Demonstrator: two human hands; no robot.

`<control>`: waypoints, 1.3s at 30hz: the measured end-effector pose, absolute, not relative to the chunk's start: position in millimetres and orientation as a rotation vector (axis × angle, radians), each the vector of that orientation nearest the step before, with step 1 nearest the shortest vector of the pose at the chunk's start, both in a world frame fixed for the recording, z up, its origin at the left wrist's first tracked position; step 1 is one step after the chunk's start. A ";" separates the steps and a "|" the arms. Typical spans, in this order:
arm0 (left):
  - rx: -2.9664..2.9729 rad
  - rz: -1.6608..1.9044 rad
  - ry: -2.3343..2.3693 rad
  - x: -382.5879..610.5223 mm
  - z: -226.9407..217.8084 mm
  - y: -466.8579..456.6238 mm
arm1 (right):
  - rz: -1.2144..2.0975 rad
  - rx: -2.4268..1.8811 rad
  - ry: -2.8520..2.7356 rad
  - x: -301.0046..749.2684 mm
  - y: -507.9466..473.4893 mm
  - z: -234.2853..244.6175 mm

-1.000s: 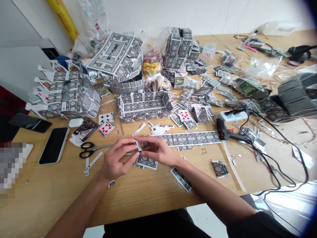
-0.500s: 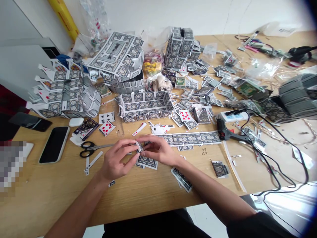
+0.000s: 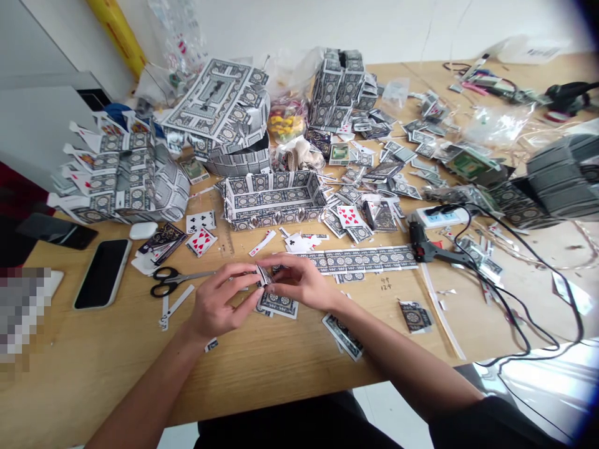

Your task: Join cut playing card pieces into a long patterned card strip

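Note:
My left hand (image 3: 223,300) and my right hand (image 3: 299,282) meet at the middle of the wooden table (image 3: 281,368). Both pinch a small folded playing card (image 3: 262,275) between their fingertips. Just below the hands lies a face-down card (image 3: 279,305) with a dark patterned back. A long strip of joined cards (image 3: 369,258) stretches to the right of my right hand. Black-handled scissors (image 3: 171,280) rest to the left of my left hand.
A card-built open box (image 3: 274,199) stands behind the hands, with more card structures (image 3: 121,178) at left and back. A black glue gun (image 3: 430,251) with its cable lies right. A phone (image 3: 103,273) lies at left. Loose cards cover the table's right half.
Both hands stay in the same place on the small card; only the fingers shift slightly. The view has dipped a little.

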State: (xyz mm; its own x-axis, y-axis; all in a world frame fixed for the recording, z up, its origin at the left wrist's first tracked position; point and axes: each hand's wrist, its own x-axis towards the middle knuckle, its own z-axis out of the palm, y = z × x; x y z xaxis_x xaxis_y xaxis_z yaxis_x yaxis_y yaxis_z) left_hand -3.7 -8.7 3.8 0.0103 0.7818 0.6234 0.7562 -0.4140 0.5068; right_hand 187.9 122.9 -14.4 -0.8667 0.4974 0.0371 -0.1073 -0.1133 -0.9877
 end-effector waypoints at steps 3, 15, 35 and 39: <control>2.216 1.376 1.681 -4.0 4.0 -9.1 | 2.003 -0.419 -1.788 188.4 124.1 -14.8; 2.249 1.301 1.637 -8.3 -0.9 -6.9 | 1.843 -0.336 -1.972 189.8 128.3 -8.1; 2.261 1.234 1.644 -10.6 -1.0 -5.1 | 2.070 -0.426 -1.829 191.9 126.5 -11.5; 2.210 1.289 1.632 -10.1 -3.3 -5.3 | 2.024 -0.405 -1.868 191.9 125.3 -14.0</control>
State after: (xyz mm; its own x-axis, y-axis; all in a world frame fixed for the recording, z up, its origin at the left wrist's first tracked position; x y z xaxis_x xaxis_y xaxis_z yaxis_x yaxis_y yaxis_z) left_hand -10.1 -5.3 -3.3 0.0632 0.8263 0.5597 0.7360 -0.4174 0.5330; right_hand 191.9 125.3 -14.0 -0.8954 0.4441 0.0303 -0.0658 -0.0646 -0.9957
